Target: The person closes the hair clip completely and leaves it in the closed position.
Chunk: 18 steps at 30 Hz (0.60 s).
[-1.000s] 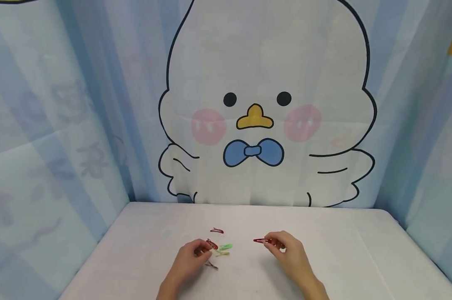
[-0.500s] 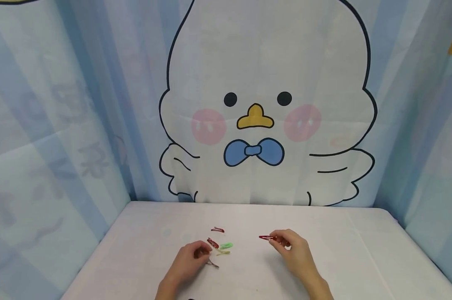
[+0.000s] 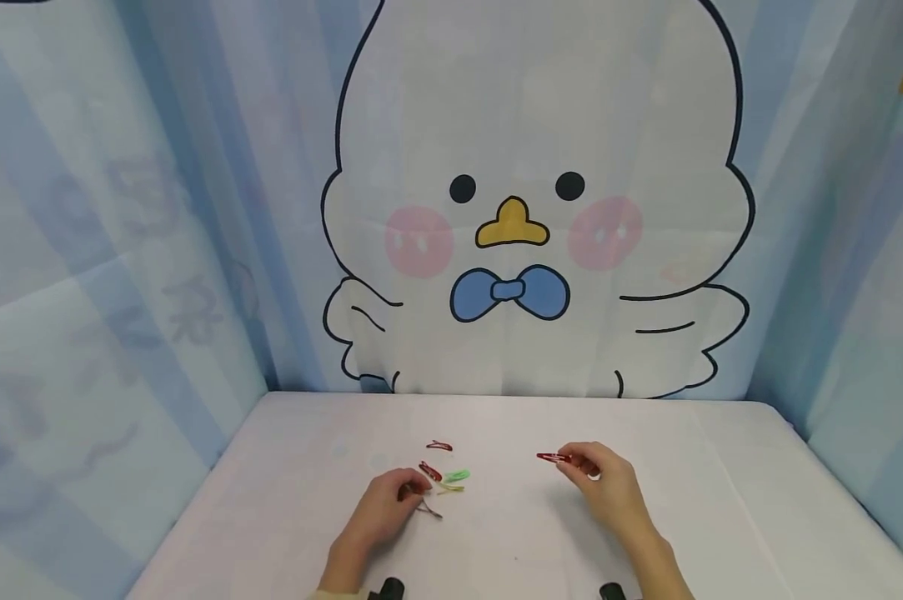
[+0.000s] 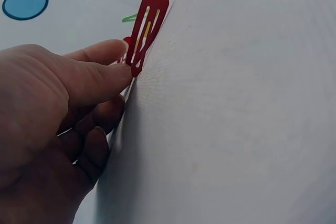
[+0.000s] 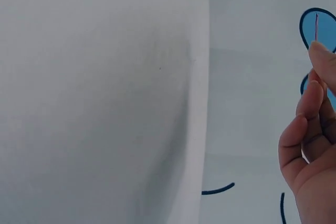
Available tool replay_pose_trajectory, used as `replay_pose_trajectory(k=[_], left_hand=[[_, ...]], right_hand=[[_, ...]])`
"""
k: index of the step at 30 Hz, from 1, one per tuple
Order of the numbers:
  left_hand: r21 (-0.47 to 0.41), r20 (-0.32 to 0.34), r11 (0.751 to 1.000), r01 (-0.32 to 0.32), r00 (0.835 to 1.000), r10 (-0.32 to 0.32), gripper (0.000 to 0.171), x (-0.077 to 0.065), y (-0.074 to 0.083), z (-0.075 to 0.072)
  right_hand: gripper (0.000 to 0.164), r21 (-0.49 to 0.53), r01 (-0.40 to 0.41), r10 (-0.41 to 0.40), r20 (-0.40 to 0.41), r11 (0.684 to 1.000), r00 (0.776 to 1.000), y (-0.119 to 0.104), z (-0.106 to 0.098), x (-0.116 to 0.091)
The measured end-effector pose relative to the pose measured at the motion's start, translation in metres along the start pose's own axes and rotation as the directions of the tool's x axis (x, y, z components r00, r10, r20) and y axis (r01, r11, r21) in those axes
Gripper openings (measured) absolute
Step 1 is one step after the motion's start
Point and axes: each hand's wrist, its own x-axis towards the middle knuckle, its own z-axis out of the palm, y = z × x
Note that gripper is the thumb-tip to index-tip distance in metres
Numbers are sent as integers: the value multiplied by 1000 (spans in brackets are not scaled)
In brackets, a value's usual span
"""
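Observation:
My right hand pinches a red snap hair clip between thumb and fingertips, raised over the table's right half. In the right wrist view that clip shows edge-on as a thin line above the thumb. My left hand rests low at the table with fingers loosely curled. Its thumb tip is right at the narrow end of a dark red snap clip. Another red clip lies by the left fingertips. Beside it are a green clip and a yellow clip.
One more red clip lies farther back on the white table. Curtains with a cartoon chick surround the table on its far side and flanks. Dark wrist-gear parts show at the bottom edge.
My right hand has moved right and slightly away with the red hair clip. My left hand stays almost in place beside the other clips. The head view has tilted slightly downward.

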Motion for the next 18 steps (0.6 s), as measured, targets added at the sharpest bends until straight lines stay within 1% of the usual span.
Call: replay_pose_trajectory(k=[3,5,7,9,11,15,18], left_hand=[[19,15,999,-27,1000,26,20,-1,0,1],[38,11,998,-41,999,40,18,-2,0,1],[59,-1,996,-62,998,62,18,-2,0,-1],[65,1,996,-68,998,68,17,-1,0,-3],[60,20,996,-65,998,64,17,-1,1,-5],[39,74,998,-51,996,48,16,-1,1,-6],[34,100,998,-47,994,43,15,1,2,-7]], right_hand=[[19,6,-100,100,62,995,993,5,-3,-2],[16,4,-167,165,122,986,979,9,-3,-1],[14,9,-218,213,185,976,960,13,-4,3],[13,3,-250,242,239,968,940,16,-5,8],[12,-2,-268,258,274,963,926,19,-6,11],[12,-35,-287,284,296,957,912,25,-8,17],[12,-64,-297,302,308,953,902,30,-11,21]])
